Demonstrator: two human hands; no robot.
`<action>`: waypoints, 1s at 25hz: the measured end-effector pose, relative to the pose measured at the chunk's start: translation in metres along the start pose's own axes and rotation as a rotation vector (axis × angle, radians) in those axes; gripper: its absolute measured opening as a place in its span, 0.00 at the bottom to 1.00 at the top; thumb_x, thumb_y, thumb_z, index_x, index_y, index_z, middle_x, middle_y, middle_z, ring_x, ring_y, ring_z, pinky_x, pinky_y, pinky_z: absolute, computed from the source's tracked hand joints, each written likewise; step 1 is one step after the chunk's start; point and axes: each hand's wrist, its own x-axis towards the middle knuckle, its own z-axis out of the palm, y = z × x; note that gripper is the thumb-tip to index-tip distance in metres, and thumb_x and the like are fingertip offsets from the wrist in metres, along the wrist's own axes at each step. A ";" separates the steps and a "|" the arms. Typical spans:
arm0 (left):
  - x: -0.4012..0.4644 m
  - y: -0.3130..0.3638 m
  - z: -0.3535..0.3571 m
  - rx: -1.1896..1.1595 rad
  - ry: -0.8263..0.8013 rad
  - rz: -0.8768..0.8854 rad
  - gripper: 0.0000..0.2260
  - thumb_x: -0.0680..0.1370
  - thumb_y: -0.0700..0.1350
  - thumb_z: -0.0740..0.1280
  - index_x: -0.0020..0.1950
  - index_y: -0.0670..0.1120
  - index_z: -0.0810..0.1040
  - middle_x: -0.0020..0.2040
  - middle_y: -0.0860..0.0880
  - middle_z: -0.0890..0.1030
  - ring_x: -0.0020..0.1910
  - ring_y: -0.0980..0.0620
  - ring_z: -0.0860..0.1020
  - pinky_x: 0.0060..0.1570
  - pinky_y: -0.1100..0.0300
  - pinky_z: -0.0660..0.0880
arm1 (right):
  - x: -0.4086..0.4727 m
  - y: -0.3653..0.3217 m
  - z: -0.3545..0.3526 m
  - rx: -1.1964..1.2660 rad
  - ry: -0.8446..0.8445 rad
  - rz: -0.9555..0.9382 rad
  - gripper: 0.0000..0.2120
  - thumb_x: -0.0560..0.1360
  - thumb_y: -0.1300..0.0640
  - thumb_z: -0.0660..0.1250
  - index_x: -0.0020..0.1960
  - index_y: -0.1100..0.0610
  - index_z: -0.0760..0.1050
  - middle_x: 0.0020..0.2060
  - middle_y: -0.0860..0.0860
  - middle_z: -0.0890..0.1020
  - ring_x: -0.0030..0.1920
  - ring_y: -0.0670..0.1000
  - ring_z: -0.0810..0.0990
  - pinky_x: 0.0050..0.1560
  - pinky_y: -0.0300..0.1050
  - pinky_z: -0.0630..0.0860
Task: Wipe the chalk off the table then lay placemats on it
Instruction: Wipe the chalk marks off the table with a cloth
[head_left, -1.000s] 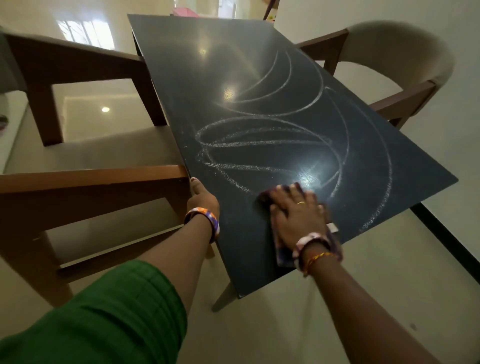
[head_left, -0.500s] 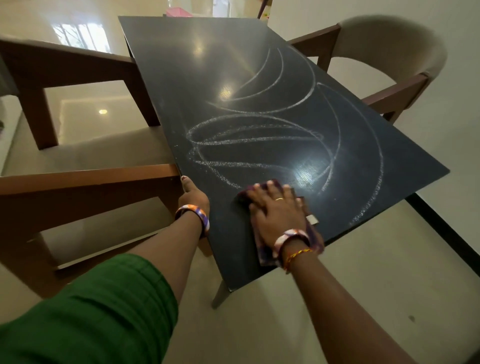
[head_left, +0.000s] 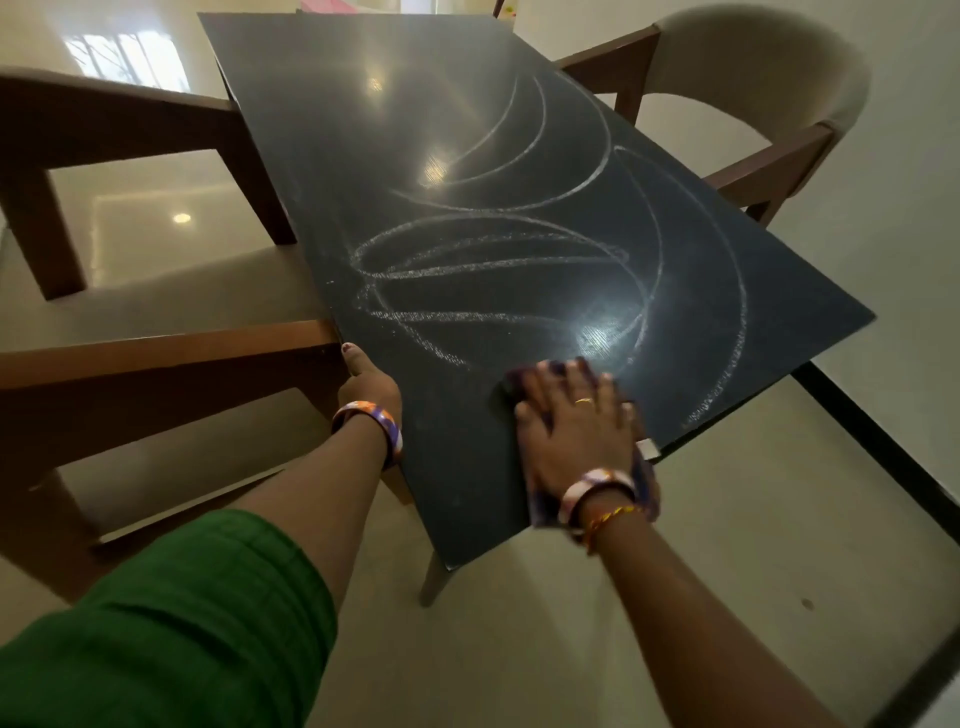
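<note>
Right hand flat, fingers spread, pressing cloth on bench; shifted right since 0.5 s ago. Left hand grips bench edge, unchanged. Chalk arcs beyond grip.

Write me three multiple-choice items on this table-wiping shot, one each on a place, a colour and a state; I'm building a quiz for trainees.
1. Where is the left hand?
A. on the table's left edge
B. on the cloth
C. on a chair back

2. What colour is the sleeve?
A. red
B. green
C. white

3. What state are the chalk marks in?
A. all wiped off
B. covered by placemats
C. mostly still there

Answers: 1 A, its thumb lies along that edge; 2 B, green fabric covers the left arm; 3 C, curved lines run beyond the right hand pressing the cloth.
</note>
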 end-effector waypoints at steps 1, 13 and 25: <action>0.001 -0.001 0.000 0.009 0.010 -0.001 0.32 0.81 0.59 0.42 0.67 0.35 0.68 0.53 0.37 0.74 0.51 0.42 0.74 0.54 0.55 0.67 | -0.025 -0.016 0.007 0.016 -0.028 -0.126 0.27 0.78 0.38 0.46 0.75 0.39 0.48 0.77 0.45 0.49 0.77 0.55 0.43 0.73 0.56 0.39; 0.018 -0.003 0.004 -0.003 0.029 -0.013 0.32 0.81 0.60 0.42 0.67 0.36 0.68 0.43 0.41 0.74 0.39 0.47 0.72 0.56 0.54 0.65 | -0.031 0.017 0.019 0.209 0.328 0.087 0.26 0.74 0.40 0.51 0.70 0.44 0.69 0.72 0.47 0.67 0.74 0.56 0.58 0.73 0.53 0.47; 0.041 -0.006 0.006 -0.041 -0.029 -0.043 0.25 0.81 0.61 0.45 0.53 0.41 0.70 0.34 0.49 0.67 0.31 0.55 0.67 0.36 0.63 0.65 | -0.023 0.031 0.030 0.666 0.499 0.228 0.19 0.71 0.49 0.63 0.60 0.52 0.78 0.66 0.53 0.73 0.74 0.60 0.57 0.73 0.37 0.40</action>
